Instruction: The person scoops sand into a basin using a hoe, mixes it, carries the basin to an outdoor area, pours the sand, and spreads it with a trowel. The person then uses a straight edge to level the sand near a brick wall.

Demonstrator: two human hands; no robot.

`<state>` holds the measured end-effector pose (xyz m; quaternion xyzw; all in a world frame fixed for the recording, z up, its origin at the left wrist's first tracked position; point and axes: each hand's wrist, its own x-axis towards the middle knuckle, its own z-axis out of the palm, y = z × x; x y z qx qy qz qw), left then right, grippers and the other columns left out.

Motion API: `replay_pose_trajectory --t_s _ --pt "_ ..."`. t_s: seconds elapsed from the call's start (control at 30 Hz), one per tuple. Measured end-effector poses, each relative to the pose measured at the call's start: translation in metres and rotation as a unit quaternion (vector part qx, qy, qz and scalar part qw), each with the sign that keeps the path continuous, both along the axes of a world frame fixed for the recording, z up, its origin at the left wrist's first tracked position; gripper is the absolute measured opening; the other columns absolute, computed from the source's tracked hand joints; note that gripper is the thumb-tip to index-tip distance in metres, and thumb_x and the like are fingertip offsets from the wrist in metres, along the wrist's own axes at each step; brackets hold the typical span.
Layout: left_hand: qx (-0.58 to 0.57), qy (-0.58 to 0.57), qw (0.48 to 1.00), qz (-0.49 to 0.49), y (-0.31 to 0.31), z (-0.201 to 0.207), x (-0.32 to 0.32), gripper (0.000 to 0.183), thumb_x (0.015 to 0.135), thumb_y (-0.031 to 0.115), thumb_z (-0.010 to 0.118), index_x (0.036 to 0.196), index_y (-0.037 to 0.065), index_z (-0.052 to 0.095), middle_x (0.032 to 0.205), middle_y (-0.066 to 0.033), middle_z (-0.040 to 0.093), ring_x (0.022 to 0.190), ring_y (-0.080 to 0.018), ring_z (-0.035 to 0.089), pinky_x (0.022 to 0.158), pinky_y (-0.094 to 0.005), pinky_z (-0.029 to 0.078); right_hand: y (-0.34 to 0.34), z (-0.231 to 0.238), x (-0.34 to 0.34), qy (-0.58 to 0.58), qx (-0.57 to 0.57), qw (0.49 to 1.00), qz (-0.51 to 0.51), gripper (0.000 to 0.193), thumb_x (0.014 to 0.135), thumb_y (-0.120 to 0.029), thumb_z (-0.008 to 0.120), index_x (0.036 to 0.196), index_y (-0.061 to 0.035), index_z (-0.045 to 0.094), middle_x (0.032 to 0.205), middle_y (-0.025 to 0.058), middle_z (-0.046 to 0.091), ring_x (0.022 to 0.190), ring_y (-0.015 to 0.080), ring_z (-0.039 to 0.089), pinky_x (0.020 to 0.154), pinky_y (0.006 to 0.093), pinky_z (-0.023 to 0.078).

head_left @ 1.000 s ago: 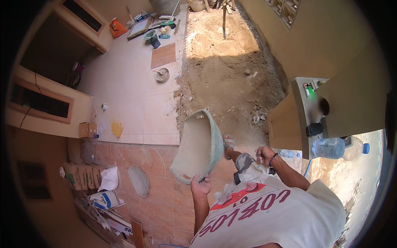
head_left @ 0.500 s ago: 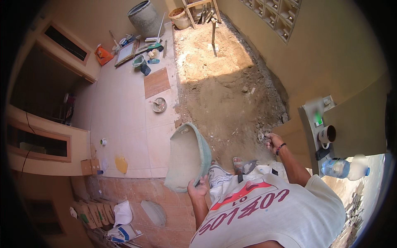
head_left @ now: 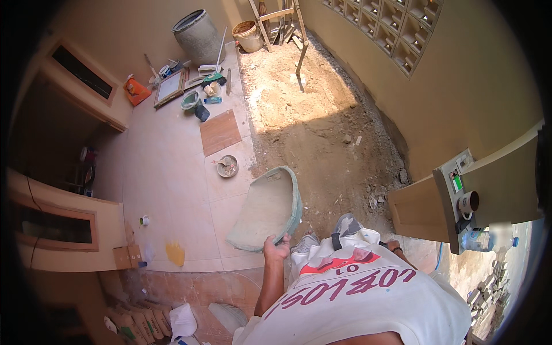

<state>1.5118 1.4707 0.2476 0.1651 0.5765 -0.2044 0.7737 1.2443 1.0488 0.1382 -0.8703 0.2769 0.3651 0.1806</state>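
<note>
My left hand (head_left: 277,247) grips the near rim of a pale green, dust-coated basin (head_left: 265,207). The basin is tilted, and its greyish inside faces left over the tiles. Fingers wrap the rim at its lower edge. My right hand (head_left: 394,246) is down beside my right hip, mostly hidden by the white shirt, so its fingers do not show. Ahead of my feet lies bare sandy soil (head_left: 322,149). A small metal bowl (head_left: 228,167) with a trowel-like tool in it rests on the tiles beyond the basin.
A wooden board (head_left: 220,132), a small green bucket (head_left: 191,102) and a large grey drum (head_left: 199,37) stand farther along the tiles. On the right ledge are a mug (head_left: 467,202) and a plastic bottle (head_left: 478,241). Paper sacks (head_left: 138,325) lie lower left.
My right hand has drawn back from over the soil to my hip. The left hand still holds the basin, which has turned a little. The view has shifted with my body.
</note>
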Motion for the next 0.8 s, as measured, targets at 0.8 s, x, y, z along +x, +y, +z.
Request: replay_pose_trajectory --t_s 0.8 --pt "0.045 -0.054 0.997 -0.01 -0.167 -0.025 0.255 0.046 0.084 0.016 0.049 0.124 -0.003 0.037 0.124 -0.0272 0.037 0.111 -0.0396 0.035 0.056 -0.028 0.049 -0.218 -0.01 0.368 -0.12 0.186 0.796 -0.563 0.019 0.086 -0.016 0.049 0.102 -0.0106 0.06 0.072 0.009 0.062 0.059 0.0241 0.063 0.048 0.0384 0.051"
